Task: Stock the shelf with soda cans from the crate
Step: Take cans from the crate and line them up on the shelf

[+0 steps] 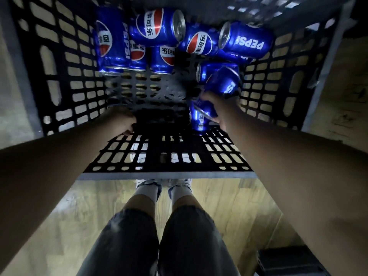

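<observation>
I look straight down into a black slotted plastic crate (pixel 59 80) holding several blue Pepsi cans. Most lie in a heap at the far side, such as one on its side (pixel 157 26) and another at the right (pixel 247 39). My right hand (pixel 217 104) is deep in the crate at the right and grips a blue can (pixel 222 82). Another can (pixel 199 120) lies just under that hand. My left hand (pixel 121 121) reaches in at the left near the crate's floor, fingers curled downward. What they hold, if anything, is hidden. No shelf is in view.
The crate stands on a light wooden floor (pixel 229 200). My legs in dark shorts (pixel 159 246) and white socks with sneakers stand just before its near wall. A dark boxy object (pixel 288 261) sits at the bottom right.
</observation>
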Demonstrator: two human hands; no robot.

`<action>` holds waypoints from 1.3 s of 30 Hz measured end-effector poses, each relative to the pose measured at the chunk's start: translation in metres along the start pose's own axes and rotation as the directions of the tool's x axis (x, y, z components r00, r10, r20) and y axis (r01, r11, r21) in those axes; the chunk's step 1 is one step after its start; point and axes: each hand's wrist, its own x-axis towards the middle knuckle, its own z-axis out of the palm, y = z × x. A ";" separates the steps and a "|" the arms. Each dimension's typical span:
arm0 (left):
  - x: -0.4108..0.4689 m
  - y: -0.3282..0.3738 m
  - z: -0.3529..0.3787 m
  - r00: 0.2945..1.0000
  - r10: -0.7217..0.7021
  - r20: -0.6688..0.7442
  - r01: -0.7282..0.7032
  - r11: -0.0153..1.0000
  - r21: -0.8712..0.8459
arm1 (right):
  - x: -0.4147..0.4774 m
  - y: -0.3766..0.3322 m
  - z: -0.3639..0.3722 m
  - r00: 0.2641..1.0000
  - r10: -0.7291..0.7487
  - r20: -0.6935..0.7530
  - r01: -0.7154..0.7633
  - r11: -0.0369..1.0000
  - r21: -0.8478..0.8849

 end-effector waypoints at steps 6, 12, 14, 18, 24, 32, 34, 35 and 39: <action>-0.059 0.029 -0.013 0.991 -0.072 0.109 0.093 0.975 -0.202 | -0.076 -0.014 0.001 0.936 0.125 0.330 -0.132 0.991 -0.002; -0.142 0.074 -0.024 0.990 0.035 0.136 0.053 0.805 -0.591 | -0.152 -0.046 -0.026 0.854 0.204 0.478 -0.242 0.970 0.019; -0.175 0.092 -0.031 0.988 0.085 0.126 0.015 0.769 -0.639 | -0.180 -0.059 -0.037 0.839 0.172 0.516 -0.224 0.974 0.039; -0.243 0.124 -0.055 0.978 0.198 0.066 -0.098 0.716 -0.691 | -0.235 -0.085 -0.060 0.756 0.065 0.652 -0.166 0.982 0.095; -0.342 0.139 -0.088 0.875 0.476 0.086 -0.276 0.638 -0.719 | -0.315 -0.110 -0.094 0.620 0.014 0.785 -0.070 0.997 0.037; -0.449 0.140 -0.104 0.673 0.728 0.132 -0.455 0.548 -0.702 | -0.409 -0.144 -0.123 0.464 -0.099 0.880 0.008 0.994 0.107; -0.474 0.145 -0.109 0.674 0.733 0.092 -0.486 0.533 -0.693 | -0.434 -0.154 -0.132 0.399 -0.123 0.909 0.013 0.992 0.128; -0.485 0.148 -0.112 0.672 0.737 0.074 -0.502 0.526 -0.686 | -0.446 -0.159 -0.136 0.376 -0.135 0.917 0.013 0.990 0.140; -0.535 0.155 -0.123 0.590 0.803 0.082 -0.605 0.506 -0.615 | -0.487 -0.181 -0.152 0.367 -0.189 0.911 0.066 0.982 0.177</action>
